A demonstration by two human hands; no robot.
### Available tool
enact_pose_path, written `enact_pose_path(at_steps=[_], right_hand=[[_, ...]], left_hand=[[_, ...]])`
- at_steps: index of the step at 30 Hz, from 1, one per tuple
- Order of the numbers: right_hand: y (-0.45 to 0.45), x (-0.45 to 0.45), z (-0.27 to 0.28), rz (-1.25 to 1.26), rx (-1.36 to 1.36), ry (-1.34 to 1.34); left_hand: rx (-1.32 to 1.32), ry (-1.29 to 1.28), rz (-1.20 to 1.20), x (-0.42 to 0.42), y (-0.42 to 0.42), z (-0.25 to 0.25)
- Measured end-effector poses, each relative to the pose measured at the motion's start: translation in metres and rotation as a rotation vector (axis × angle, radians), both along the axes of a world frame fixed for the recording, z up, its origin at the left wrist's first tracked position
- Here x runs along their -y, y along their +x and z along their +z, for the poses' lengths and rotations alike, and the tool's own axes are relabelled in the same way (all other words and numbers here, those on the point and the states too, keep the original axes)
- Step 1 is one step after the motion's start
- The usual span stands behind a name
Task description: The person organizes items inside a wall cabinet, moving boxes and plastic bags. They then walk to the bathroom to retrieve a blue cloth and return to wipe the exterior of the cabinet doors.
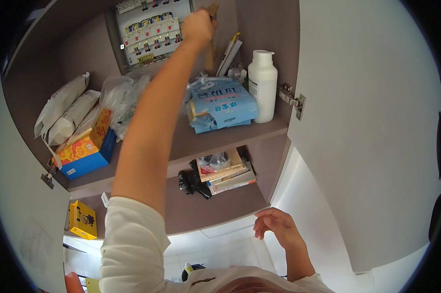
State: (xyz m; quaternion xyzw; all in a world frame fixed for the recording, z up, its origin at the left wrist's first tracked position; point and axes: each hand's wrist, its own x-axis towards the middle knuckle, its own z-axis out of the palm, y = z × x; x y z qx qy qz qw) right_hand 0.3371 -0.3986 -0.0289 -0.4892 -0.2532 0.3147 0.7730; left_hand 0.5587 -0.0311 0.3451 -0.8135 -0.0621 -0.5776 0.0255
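Observation:
My left hand (198,27) is raised at the upper right edge of an open electrical breaker panel (152,33) in the back of a cabinet. Its fingers are closed around a tan, flat strip (210,55), which shows above and below the fist; whether it is wood or cardboard I cannot tell. My right hand (275,224) hangs low at the right, near the lower shelf's front edge, with bent, parted fingers and nothing in it. Below the panel, blue plastic packs (224,104) lie on the upper shelf beside a white plastic bottle (264,88).
White packages (66,106), an orange and blue box (85,154) and clear plastic bags (121,99) sit at left. Below are books (231,177), a black plastic bag (194,183) and a yellow paper bag (83,219). Open cabinet doors flank me, the right one (363,128) large.

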Motion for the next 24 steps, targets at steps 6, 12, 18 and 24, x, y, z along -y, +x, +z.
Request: enact_pose_path(at_steps=[6, 12, 18, 24], right_hand=[[0.015, 0.028, -0.014, -0.094, -0.014, 0.038], [0.019, 0.034, -0.012, -0.109, 0.025, 0.031], [0.020, 0.031, -0.017, -0.079, 0.054, 0.008], [0.011, -0.015, -0.006, 0.062, 0.074, -0.058]], left_hand=[[-0.148, -0.104, 0.090, 0.013, 0.050, -0.013], [-0.351, -0.246, -0.080, 0.021, 0.071, -0.033], [-0.399, -0.189, -0.207, 0.013, 0.049, -0.040], [-0.254, -0.086, -0.375, -0.014, -0.063, -0.040]])
